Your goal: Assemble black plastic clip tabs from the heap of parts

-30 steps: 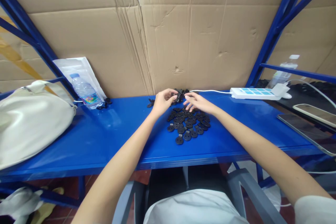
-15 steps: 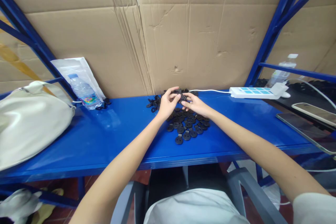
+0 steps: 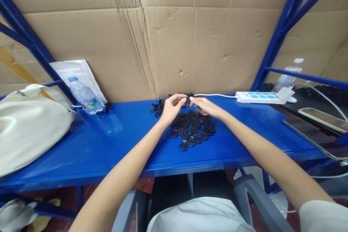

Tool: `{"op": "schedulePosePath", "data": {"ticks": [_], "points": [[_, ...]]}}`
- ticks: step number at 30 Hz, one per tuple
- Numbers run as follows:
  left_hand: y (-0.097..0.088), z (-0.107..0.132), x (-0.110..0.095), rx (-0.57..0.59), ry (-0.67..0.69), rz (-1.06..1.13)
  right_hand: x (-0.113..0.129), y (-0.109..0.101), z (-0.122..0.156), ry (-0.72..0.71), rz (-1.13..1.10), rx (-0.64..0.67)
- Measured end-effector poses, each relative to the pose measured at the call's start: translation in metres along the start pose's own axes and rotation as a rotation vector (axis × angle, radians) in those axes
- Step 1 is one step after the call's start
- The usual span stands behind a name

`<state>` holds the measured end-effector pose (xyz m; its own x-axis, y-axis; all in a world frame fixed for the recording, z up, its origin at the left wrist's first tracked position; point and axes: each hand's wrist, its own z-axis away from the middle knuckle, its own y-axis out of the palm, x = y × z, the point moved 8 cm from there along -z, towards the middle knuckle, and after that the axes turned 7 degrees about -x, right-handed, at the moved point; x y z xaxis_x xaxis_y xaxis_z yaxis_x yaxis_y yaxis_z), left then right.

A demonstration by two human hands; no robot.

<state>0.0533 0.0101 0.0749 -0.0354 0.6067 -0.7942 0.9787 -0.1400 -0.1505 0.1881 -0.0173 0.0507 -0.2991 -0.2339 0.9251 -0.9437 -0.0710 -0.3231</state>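
Observation:
Over the back of a pile of small black round plastic pieces [image 3: 191, 127], my left hand [image 3: 173, 108] and my right hand [image 3: 207, 107] meet, fingertips almost touching. Both are closed in a pinch on a small black plastic part [image 3: 188, 100], mostly covered by the fingers. A round black disc [image 3: 197, 108] with holes shows below my right fingers; whether it is held cannot be made out. Many of the pile's discs have two holes and a short tab. Smaller black wheel-like pieces [image 3: 157, 108] lie left of my left hand.
On the blue table [image 3: 122, 145], a cream bag [image 3: 29, 127] and a water bottle [image 3: 85, 96] stand left. A white power strip [image 3: 258, 97] with its cable lies back right, near a tablet [image 3: 312, 134] and a phone [image 3: 323, 119]. Cardboard [image 3: 174, 43] walls the back.
The fingers of both hands have drawn closer around the small black part. A round disc now shows below my right fingers. The whole view has shifted slightly.

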Motion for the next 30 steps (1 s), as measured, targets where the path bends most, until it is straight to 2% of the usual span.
{"op": "schedulePosePath", "data": {"ticks": [3,8,11,14,17,23,30], "points": [[0.004,0.001,0.002,0.045,-0.017,0.006,-0.001,0.002,0.001,-0.004,0.003,0.008],[0.004,0.002,0.004,0.083,-0.036,-0.015,0.0,0.006,-0.001,-0.064,-0.118,0.077],[0.003,0.001,0.002,0.104,0.02,-0.086,-0.001,0.006,-0.002,-0.09,-0.134,0.095],[0.0,0.0,-0.003,0.051,0.106,-0.185,0.0,0.002,-0.003,-0.134,-0.088,0.049],[-0.001,0.0,-0.004,0.015,0.098,-0.184,0.005,-0.002,-0.003,-0.182,-0.061,-0.033],[0.009,0.002,0.0,0.125,0.056,-0.186,0.012,-0.009,-0.001,-0.199,-0.043,-0.165],[0.006,0.001,-0.006,0.115,0.104,-0.202,0.015,-0.006,0.001,-0.178,0.004,-0.123]]}}
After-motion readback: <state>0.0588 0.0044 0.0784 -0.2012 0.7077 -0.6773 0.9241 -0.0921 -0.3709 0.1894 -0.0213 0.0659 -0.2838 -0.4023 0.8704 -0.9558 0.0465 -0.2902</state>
